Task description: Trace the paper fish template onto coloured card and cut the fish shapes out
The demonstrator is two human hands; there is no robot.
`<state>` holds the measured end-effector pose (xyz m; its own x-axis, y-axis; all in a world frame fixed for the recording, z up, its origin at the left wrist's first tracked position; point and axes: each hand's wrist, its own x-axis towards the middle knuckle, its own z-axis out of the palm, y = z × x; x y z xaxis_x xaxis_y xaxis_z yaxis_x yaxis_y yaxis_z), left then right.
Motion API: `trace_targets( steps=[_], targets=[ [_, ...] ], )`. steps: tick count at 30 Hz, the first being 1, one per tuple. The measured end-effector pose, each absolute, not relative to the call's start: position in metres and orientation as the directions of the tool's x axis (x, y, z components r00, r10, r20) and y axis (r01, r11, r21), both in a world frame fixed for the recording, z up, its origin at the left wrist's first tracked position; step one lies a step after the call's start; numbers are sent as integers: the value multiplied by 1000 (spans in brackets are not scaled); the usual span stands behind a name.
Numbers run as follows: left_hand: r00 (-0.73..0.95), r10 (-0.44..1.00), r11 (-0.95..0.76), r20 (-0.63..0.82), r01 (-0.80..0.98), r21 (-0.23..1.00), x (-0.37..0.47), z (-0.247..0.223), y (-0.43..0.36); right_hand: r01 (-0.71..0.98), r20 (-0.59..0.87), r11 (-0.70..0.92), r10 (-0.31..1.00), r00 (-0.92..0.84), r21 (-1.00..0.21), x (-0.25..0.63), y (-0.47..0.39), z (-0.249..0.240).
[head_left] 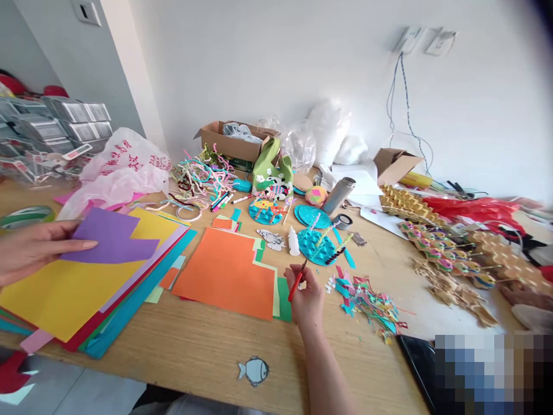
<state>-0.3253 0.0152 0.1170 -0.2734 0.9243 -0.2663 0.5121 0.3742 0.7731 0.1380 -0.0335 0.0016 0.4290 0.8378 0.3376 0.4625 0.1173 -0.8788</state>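
My left hand [41, 248] pinches a purple sheet [114, 233] with a stepped, cut edge, holding it over a fanned stack of coloured paper topped by a yellow sheet [73, 294]. Red-handled scissors [296, 285] are in my right hand [309, 297], blades pointing up and away. This hand is just right of an orange sheet [228, 274], which has green pieces under its right edge. A small paper fish [253, 370] lies near the table's front edge. Beyond the orange sheet are another fish cutout [271, 239] and a white glue bottle [293, 241].
Paper scraps [369, 302] and a black phone [417, 363] lie to the right. Blue plates [317, 245], a metal flask [339, 196], tape [343, 221] and a green felt bag [272, 173] stand further back. Pipe cleaners [203, 178] and a cardboard box [233, 141] are behind.
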Motion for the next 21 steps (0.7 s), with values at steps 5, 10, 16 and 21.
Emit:
trace_targets(
  steps=[5,10,16,21],
  targets=[
    [158,936,298,-316,128,946,-221,104,9,369,292,111,825,483,-923,144,-33,6],
    [346,879,399,-327,-157,904,-133,75,10,356,290,102,799,527,-929,148,-30,5],
    [308,876,434,-372,-166,885,-99,58,19,367,285,82,789,545,-927,150,-27,3],
    [231,866,470,-444,-73,880,-94,39,21,376,293,89,796,529,-922,150,-26,2]
  ],
)
